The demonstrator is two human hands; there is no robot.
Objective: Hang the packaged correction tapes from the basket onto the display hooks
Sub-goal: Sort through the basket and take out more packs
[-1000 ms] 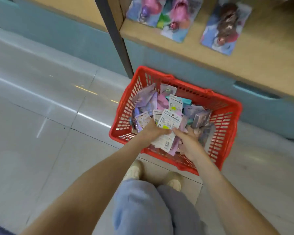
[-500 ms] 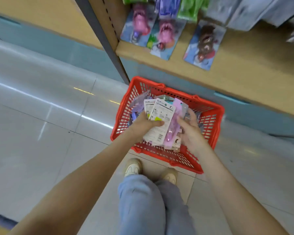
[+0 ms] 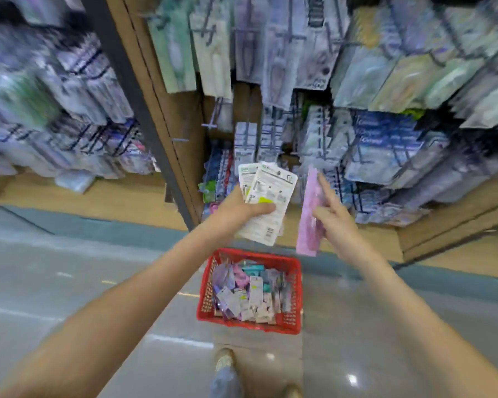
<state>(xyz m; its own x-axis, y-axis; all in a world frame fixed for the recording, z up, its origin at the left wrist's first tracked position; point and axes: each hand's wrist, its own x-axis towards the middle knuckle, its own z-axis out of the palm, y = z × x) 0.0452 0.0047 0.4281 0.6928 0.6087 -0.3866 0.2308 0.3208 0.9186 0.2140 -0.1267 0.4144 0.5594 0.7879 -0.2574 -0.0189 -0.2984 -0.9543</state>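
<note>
So, white packs were gripped in the left hand, a pink pack was pinched in the right hand, held up near the blurry hooks; more packs were heaped in the red basket.

A glossy pale grey tiled floor spreads below the fingers of the left hand, with white streaks of reflected light on it. Left of those fingers a dark grey metal upright post rises at a slant, and a brown wooden back panel runs just beside it. Further left, at about finger level, a tan wooden base shelf sits on a teal-grey plinth that meets the floor. Above and beyond the fingers of the right hand, blurred hanging packets in blue, white and green crowd the display.
</note>
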